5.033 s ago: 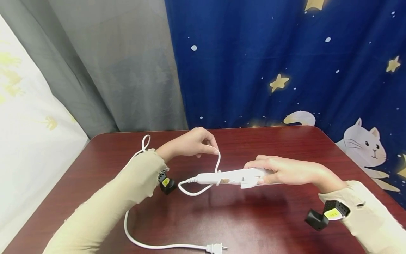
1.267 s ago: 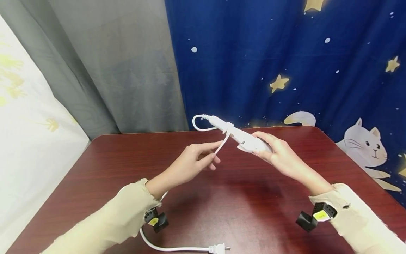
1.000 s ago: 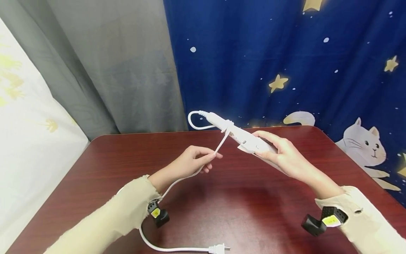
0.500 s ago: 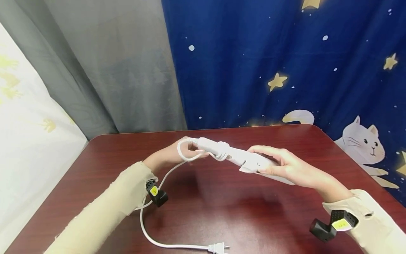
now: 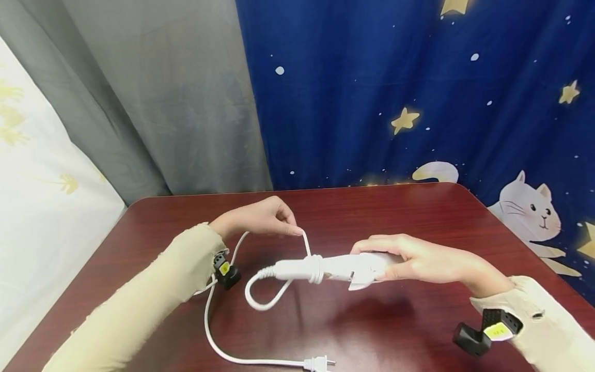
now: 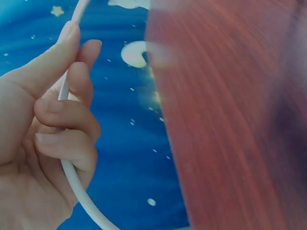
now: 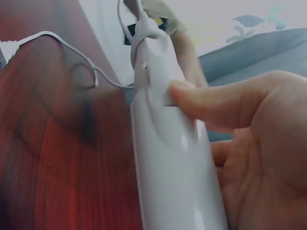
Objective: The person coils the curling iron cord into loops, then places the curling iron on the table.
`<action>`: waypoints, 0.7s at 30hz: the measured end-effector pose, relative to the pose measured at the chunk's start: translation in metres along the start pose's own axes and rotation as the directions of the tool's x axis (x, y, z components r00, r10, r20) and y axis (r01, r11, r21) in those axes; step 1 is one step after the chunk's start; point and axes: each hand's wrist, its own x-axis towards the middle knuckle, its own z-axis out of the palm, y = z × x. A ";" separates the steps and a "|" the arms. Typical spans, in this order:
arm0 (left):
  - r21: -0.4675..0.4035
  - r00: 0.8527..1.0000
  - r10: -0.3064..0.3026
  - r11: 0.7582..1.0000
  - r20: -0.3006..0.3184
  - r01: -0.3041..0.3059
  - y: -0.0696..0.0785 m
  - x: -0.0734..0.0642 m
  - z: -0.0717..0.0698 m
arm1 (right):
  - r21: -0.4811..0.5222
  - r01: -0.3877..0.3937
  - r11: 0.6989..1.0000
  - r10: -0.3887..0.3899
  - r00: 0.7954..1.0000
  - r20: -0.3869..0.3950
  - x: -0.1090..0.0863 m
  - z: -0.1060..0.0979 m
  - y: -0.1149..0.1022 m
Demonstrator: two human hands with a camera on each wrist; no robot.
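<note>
A white curling iron point(image 5: 290, 269) is held nearly level above the table, its corded end pointing left. My right hand point(image 5: 418, 258) grips its wide end, with the thumb against the lever side in the right wrist view. Several turns of white cord point(image 5: 316, 269) are wrapped round the handle, and a loose loop hangs at the corded end. Behind the handle my left hand point(image 5: 267, 216) pinches the cord between thumb and fingertips, and the strand runs down to the wraps. In the left wrist view the other curled fingers point(image 6: 72, 146) also hold the cord.
The dark red wooden table point(image 5: 395, 206) lies under both hands. The rest of the cord trails under the left forearm to a two-prong plug point(image 5: 316, 363) near the front edge. Blue star-print and grey curtains point(image 5: 186, 103) hang behind the table.
The curling iron tilted upward about a second ago and is level again. My left hand carried the cord from the front round to behind the handle; more turns are wrapped than five seconds ago.
</note>
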 end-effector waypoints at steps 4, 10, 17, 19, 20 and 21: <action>0.055 0.998 0.061 0.997 -0.018 -0.060 0.016 0.003 -0.002 | -0.148 -0.060 0.987 0.070 0.996 0.060 0.009 0.004 -0.003; 0.057 0.995 0.086 0.995 -0.048 -0.083 0.045 -0.004 0.006 | -0.244 -0.104 0.964 0.121 0.991 0.058 0.021 0.005 0.004; -0.007 0.992 0.062 0.998 -0.112 -0.063 0.061 -0.020 0.022 | -0.262 -0.197 0.945 0.165 0.977 -0.138 0.022 0.002 0.016; -0.044 0.991 0.081 0.995 -0.109 -0.086 0.061 -0.026 0.028 | -0.257 -0.231 0.938 0.173 0.958 -0.230 0.022 0.002 0.019; -0.063 0.991 0.083 0.994 -0.103 -0.089 0.060 -0.028 0.031 | -0.250 -0.250 0.935 0.178 0.944 -0.279 0.022 0.002 0.021; -0.078 0.991 0.089 0.992 -0.100 -0.097 0.059 -0.031 0.034 | -0.242 -0.267 0.933 0.179 0.927 -0.330 0.022 0.002 0.022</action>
